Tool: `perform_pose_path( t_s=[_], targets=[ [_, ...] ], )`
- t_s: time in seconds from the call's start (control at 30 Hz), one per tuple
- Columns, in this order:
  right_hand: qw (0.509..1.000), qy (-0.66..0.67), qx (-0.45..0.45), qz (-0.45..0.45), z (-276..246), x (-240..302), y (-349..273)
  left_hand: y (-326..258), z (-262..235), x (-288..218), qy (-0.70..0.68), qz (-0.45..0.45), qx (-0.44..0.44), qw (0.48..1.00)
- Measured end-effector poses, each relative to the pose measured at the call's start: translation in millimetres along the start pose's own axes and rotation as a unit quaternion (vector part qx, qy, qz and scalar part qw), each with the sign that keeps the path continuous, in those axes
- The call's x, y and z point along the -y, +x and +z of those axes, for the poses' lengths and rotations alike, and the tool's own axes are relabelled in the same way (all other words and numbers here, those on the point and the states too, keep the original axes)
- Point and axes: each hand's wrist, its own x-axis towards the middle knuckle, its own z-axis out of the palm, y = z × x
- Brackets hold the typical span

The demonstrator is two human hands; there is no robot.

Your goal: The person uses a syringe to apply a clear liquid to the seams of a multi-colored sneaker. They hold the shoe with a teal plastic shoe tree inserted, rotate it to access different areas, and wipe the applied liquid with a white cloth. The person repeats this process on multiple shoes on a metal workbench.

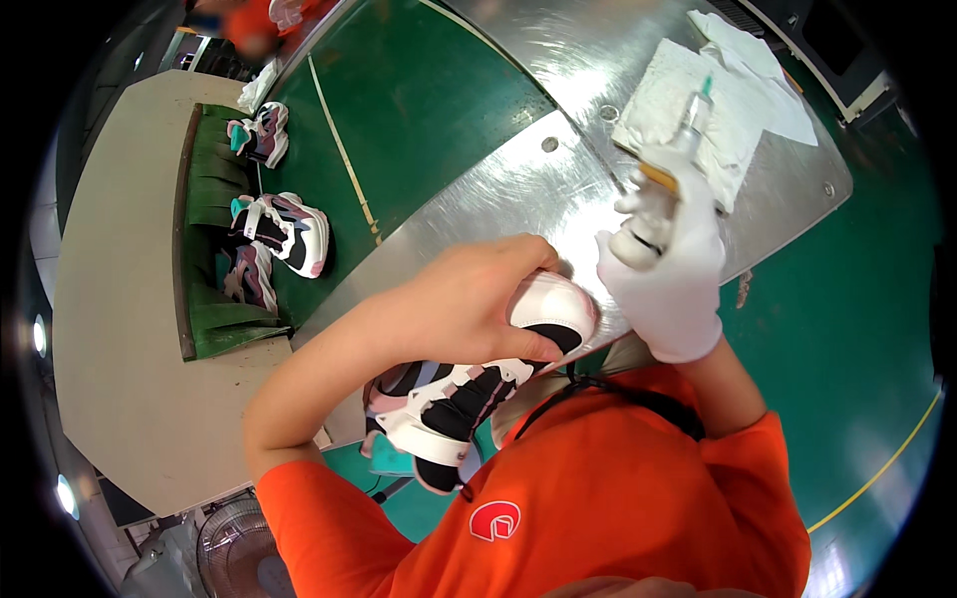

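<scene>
My bare left hand (478,299) grips a white, black and pink sneaker (469,399) near its toe, thumb across the upper and fingers over the far side. The shoe lies slanted at the table's near edge, close to my body, toe pointing up and right. My right hand (673,254), in a white glove, is raised to the right of the toe, apart from it. Its fingers are curled, and a clear syringe (695,118) with a green tip sticks out beyond them. Something orange-yellow (658,177) shows at the fingers; blur hides its kind.
White cloths (673,85) lie on the metal table (498,199) beyond my right hand. At left, several similar sneakers (289,231) rest by a green-lined rack (214,179) on a beige board (120,299). A fan (239,548) stands at lower left. Another person's orange clothing (259,25) shows at the top.
</scene>
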Motion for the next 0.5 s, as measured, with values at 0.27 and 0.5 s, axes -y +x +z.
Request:
perform_pose_path(
  t_s=[0.27, 0.5],
  targets=[
    [0.978, -0.182, 0.064, -0.081, 12, 13, 0, -11, 12, -4, 0.051, 0.022, -0.065, 0.996],
    [0.943, -0.265, 0.013, -0.200, -7, 14, -26, -10, 19, -14, 0.073, 0.036, -0.054, 0.995]
  ],
)
